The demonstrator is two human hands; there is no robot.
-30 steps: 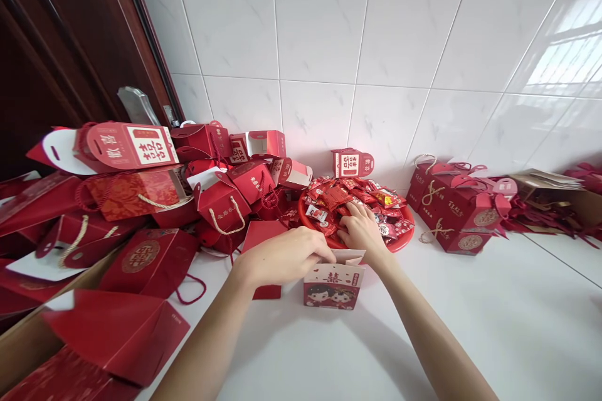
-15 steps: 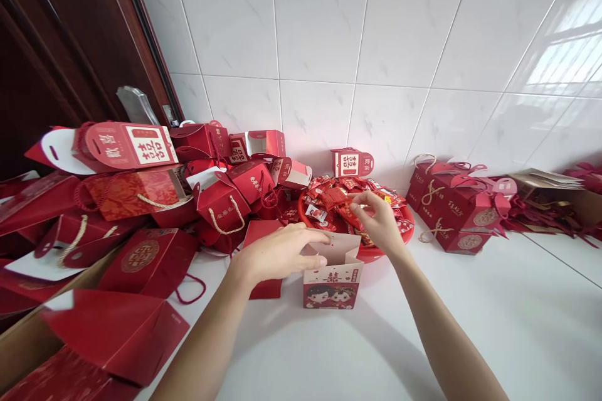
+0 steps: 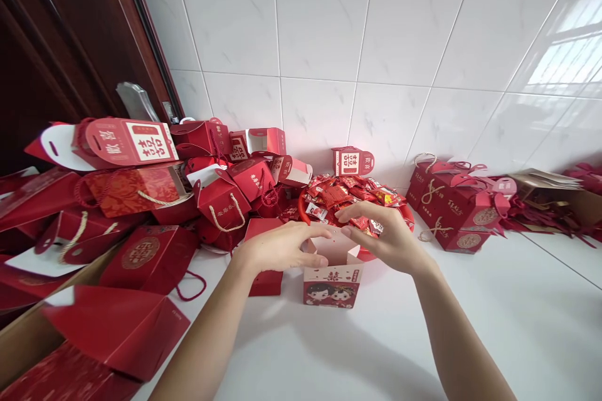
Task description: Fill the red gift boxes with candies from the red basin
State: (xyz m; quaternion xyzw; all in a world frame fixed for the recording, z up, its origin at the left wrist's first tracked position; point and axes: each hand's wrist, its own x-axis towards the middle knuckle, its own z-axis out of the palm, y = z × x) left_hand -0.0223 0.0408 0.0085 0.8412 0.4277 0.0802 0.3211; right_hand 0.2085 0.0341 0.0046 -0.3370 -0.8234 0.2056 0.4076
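Note:
A small paper gift box (image 3: 329,294), cream above and red below with two cartoon faces, stands upright with its top open. My left hand (image 3: 282,250) is at its left rim, thumb by the front edge and fingers by the back, lightly holding it. Over the box's right back side hovers my right hand (image 3: 383,235), thumb and fingers apart, with nothing visible between them. Just behind is a red basin (image 3: 409,235) heaped with red-wrapped sweets (image 3: 338,194), partly covered by my right hand. The inside bottom of the box is hidden.
Red gift boxes (image 3: 226,200) are piled on the left, some in a cardboard carton. A red box (image 3: 266,282) stands beside my left hand. More boxes (image 3: 451,206) stand at the right, near ribbons and a carton (image 3: 550,191). A tiled wall (image 3: 320,18) closes the back.
My right hand has come back from the sweets to above the open box, and its fingers have parted. My left hand and the box have stayed in place.

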